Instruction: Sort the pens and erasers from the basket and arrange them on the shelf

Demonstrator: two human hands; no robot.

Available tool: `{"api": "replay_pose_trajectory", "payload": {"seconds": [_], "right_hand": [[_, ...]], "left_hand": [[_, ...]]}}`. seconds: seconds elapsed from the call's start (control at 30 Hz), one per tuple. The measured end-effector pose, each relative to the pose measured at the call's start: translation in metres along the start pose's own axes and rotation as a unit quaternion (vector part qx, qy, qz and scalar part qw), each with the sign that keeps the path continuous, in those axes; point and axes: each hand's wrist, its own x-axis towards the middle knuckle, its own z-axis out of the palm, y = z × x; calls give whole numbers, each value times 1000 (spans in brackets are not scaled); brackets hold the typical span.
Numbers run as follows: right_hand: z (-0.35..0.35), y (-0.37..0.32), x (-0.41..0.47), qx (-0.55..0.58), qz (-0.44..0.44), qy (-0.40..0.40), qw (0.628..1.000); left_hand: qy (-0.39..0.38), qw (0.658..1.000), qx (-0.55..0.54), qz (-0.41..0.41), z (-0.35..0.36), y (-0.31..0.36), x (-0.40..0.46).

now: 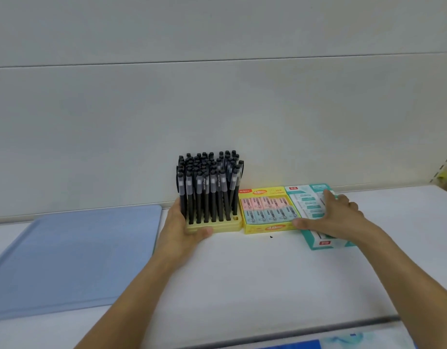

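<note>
"48" is read on the yellow eraser box [267, 226]; the pen stand [212, 224], packed with black pens [209, 185], is gripped by the left hand [182, 222], while the teal eraser box [308, 197] is touched by the spread fingers of the right hand [335, 215].

The shelf [242, 278] looks like smooth, matt white painted board, and the wall [217, 96] behind it has the same flat, dull finish, broken by one thin seam. The mat [73, 253] is pale blue, smooth and softly matt, with rounded edges like moulded plastic. The holder [217, 226] is yellow plastic with a slight sheen. The pens [209, 187] have matt black plastic barrels with clear, faintly glossy upper sections. The yellow box [267, 227] and the teal box [328, 244] look like printed card, smooth and lightly glossy. The erasers [265, 210] sit in pastel sleeves, seemingly paper.
</note>
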Motion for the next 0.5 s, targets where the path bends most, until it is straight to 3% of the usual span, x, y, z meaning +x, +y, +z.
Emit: {"api": "replay_pose_trajectory", "payload": {"seconds": [0.3, 0.5], "right_hand": [[9, -15, -11, -68, 19, 63, 996], [20, -33, -32, -83, -50, 94, 991]], "left_hand": [[7, 1000, 8, 7, -2, -1, 1], [-7, 999, 14, -30, -4, 6, -2]]}}
